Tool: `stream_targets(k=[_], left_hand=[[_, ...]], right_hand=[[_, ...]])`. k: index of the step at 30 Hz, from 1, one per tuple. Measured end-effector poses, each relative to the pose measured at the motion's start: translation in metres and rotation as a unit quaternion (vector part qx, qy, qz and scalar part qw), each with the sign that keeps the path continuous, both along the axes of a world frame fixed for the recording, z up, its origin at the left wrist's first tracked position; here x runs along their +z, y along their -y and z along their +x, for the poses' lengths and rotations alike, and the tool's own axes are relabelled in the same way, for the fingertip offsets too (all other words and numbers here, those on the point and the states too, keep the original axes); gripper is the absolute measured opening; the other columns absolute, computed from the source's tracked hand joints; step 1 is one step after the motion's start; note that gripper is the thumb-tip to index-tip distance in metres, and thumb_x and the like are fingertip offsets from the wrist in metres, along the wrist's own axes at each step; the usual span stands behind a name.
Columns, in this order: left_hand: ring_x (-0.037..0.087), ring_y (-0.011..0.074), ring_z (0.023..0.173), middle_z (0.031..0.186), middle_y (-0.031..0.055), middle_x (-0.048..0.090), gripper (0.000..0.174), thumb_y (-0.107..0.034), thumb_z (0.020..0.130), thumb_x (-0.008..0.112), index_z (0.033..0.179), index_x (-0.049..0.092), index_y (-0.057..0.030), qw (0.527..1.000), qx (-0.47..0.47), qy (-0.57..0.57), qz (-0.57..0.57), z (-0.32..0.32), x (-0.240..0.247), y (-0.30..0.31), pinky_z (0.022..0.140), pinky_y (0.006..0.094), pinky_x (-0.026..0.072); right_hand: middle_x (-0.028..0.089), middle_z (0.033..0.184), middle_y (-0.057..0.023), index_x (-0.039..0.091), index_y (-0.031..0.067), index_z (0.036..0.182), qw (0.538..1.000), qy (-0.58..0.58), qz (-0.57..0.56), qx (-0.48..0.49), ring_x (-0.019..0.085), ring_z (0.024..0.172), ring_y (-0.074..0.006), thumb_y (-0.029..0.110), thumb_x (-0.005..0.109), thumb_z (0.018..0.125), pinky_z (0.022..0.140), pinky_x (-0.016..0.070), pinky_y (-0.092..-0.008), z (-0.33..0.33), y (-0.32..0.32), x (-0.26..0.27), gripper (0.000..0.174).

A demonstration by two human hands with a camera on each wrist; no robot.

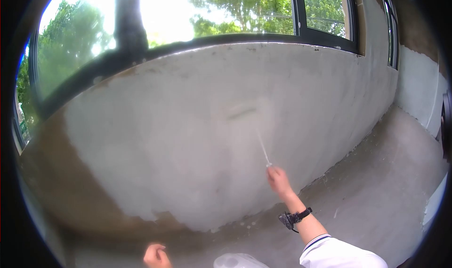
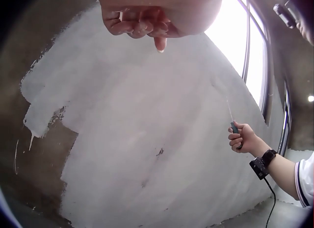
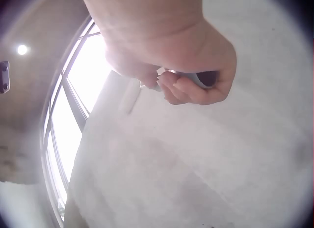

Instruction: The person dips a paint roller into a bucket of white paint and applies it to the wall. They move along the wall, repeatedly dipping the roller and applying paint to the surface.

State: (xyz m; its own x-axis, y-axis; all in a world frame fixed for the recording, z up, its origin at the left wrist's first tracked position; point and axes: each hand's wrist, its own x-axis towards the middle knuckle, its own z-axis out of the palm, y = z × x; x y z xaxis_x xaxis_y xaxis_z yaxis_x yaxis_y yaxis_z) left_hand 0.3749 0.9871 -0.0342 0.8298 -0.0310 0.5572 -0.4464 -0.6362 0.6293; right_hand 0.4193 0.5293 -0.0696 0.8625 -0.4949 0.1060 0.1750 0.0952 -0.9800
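Note:
My right hand [image 1: 278,181] grips the handle of a paint roller, its fingers wrapped round the grey-green grip [image 3: 200,78] in the right wrist view. From the hand a thin metal rod [image 1: 262,148] runs up to the roller head [image 1: 242,112], which is blurred against the wall [image 1: 165,112] below the window. Pale, whitish coating covers most of that wall. Low at the left, my left hand [image 1: 157,255] hangs loosely curled and holds nothing; the left wrist view shows its bent fingers [image 2: 142,27] with nothing in them.
Dark window frames [image 1: 212,41] run along the wall's top. Bare brown patches [image 1: 84,174] border the pale area at left and bottom. A translucent whitish plastic thing [image 1: 239,261] shows at the bottom edge. Grey floor [image 1: 367,174] stretches to the right.

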Motion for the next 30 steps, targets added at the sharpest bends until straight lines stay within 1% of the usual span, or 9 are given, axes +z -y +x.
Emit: stream_targets(k=[5,9,14,15,20,21,27,28,30], left_hand=[[0.065,0.0315,0.077,0.083,0.0167,0.067,0.015,0.002,0.084,0.051,0.089,0.065,0.0020,1.000,0.016,0.013,-0.004,0.001,0.005,-0.014,0.073,0.0371,0.0502],[0.065,0.0311,0.076,0.084,0.0165,0.067,0.015,0.001,0.085,0.051,0.089,0.066,0.0010,1.000,0.030,0.001,-0.002,-0.001,0.013,-0.010,0.072,0.0368,0.0498],[0.065,0.0315,0.076,0.084,0.0169,0.067,0.017,0.002,0.085,0.051,0.091,0.066,0.0009,1.000,0.017,-0.008,0.004,0.005,0.007,-0.003,0.071,0.0365,0.0500],[0.065,0.0315,0.076,0.084,0.0169,0.067,0.017,0.002,0.085,0.051,0.091,0.066,0.0009,1.000,0.013,-0.016,0.011,0.007,0.006,-0.002,0.071,0.0365,0.0500],[0.053,0.0217,0.066,0.077,0.0105,0.059,0.014,0.004,0.084,0.048,0.085,0.062,0.0010,0.999,-0.014,0.032,0.016,0.032,-0.037,-0.011,0.062,0.0329,0.0395],[0.040,0.0104,0.055,0.068,0.0038,0.051,0.013,0.006,0.084,0.046,0.080,0.057,0.0005,0.997,-0.021,0.076,0.005,0.037,-0.051,-0.017,0.051,0.0278,0.0282],[0.046,0.0156,0.059,0.072,0.0083,0.056,0.013,0.006,0.081,0.046,0.080,0.058,0.0019,0.998,0.033,0.041,0.029,0.021,-0.041,-0.030,0.051,0.0299,0.0311],[0.048,0.0162,0.059,0.072,0.0087,0.057,0.013,0.006,0.082,0.047,0.080,0.058,0.0019,0.998,0.042,0.033,0.036,0.015,-0.035,-0.030,0.051,0.0299,0.0320],[0.049,0.0167,0.060,0.073,0.0091,0.058,0.013,0.006,0.082,0.047,0.080,0.059,0.0019,0.997,0.053,0.027,0.054,0.005,-0.018,-0.031,0.051,0.0299,0.0329]], right_hand=[[0.042,0.057,0.0035,0.048,0.0104,0.071,0.984,-0.100,-0.081,-0.122,0.039,0.047,-0.0093,0.036,0.047,0.101,0.042,0.0277,-0.0287,-0.036,0.022,-0.186,0.040],[0.042,0.054,0.0025,0.047,0.0103,0.069,0.964,-0.167,-0.136,-0.155,0.038,0.044,-0.0096,0.036,0.046,0.101,0.041,0.0287,-0.0286,-0.062,0.016,-0.209,0.041],[0.046,0.055,0.0003,0.050,0.0060,0.071,0.977,-0.085,-0.153,-0.121,0.046,0.050,-0.0109,0.040,0.047,0.102,0.047,0.0361,-0.0306,-0.046,0.023,-0.089,0.046],[0.043,0.055,0.0022,0.049,0.0071,0.072,0.931,0.008,-0.336,-0.142,0.042,0.049,-0.0089,0.040,0.047,0.102,0.047,0.0342,-0.0288,-0.032,0.036,-0.070,0.045],[0.039,0.056,0.0038,0.047,0.0067,0.073,0.979,0.004,-0.183,-0.093,0.037,0.049,-0.0073,0.041,0.047,0.102,0.045,0.0291,-0.0278,-0.008,0.046,0.038,0.045],[0.040,0.056,0.0041,0.046,0.0068,0.072,0.976,0.011,-0.189,-0.107,0.036,0.049,-0.0074,0.041,0.047,0.102,0.045,0.0284,-0.0277,-0.004,0.050,0.025,0.046],[0.045,0.059,-0.0143,0.048,-0.0034,0.072,0.903,-0.133,-0.334,-0.235,0.044,0.058,-0.0218,0.037,0.045,0.101,0.057,0.0371,-0.0398,-0.044,0.049,-0.201,0.049],[0.059,0.074,-0.0257,0.058,-0.0043,0.083,0.910,-0.201,-0.306,-0.194,0.057,0.076,-0.0449,0.039,0.048,0.100,0.069,0.0437,-0.0479,-0.061,0.038,-0.226,0.047],[0.063,0.079,-0.0260,0.061,-0.0038,0.087,0.906,-0.287,-0.274,-0.149,0.061,0.084,-0.0452,0.041,0.049,0.098,0.073,0.0456,-0.0468,-0.081,0.013,-0.247,0.048]])
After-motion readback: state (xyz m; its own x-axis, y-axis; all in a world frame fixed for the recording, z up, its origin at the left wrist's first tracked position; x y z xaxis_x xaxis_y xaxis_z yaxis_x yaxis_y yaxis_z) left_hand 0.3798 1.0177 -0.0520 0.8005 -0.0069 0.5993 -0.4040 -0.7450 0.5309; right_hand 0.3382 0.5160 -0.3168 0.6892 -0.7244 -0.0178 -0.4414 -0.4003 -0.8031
